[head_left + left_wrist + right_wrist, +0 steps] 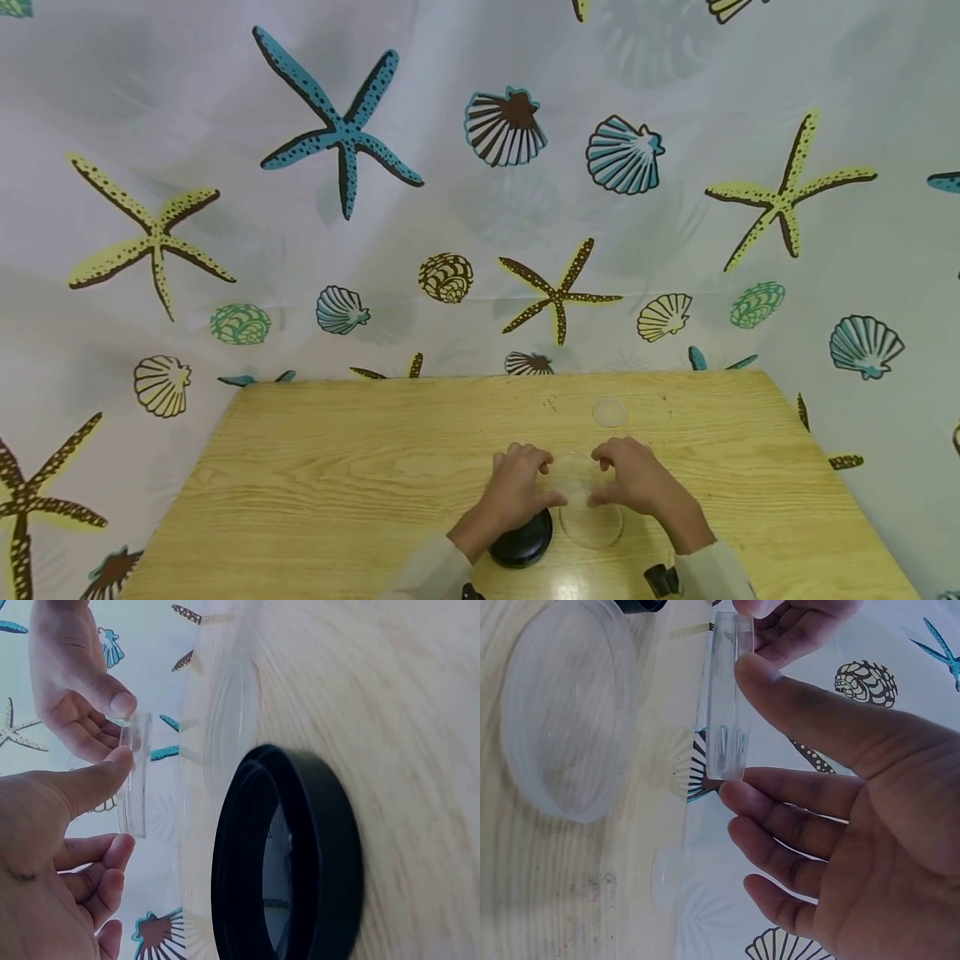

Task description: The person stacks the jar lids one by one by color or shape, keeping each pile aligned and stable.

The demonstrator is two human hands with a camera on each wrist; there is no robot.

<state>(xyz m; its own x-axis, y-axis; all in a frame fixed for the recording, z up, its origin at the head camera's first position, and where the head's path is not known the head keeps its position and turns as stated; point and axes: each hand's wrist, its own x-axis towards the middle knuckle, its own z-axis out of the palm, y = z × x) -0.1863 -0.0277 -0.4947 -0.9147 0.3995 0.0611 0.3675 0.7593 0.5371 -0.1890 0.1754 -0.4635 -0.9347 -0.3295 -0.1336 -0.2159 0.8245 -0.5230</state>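
Between both hands, raised off the table, is a clear, round, shallow disc [727,697] that looks like a dish or lid. My left hand [516,486] holds its left edge, thumb on the near side and fingers curled at the rim. My right hand [637,479] pinches the opposite edge between thumb and fingers. Under the left hand a black round lid-like piece [520,546] lies on the table; the left wrist view shows its raised rim. Beside it, below the right hand, lies a larger clear round lid [592,527].
A small clear disc [610,412] lies farther back on the wooden table [337,467]. Behind and at both sides hangs a white curtain [420,225] printed with starfish and shells. Dark bands sit at both wrists.
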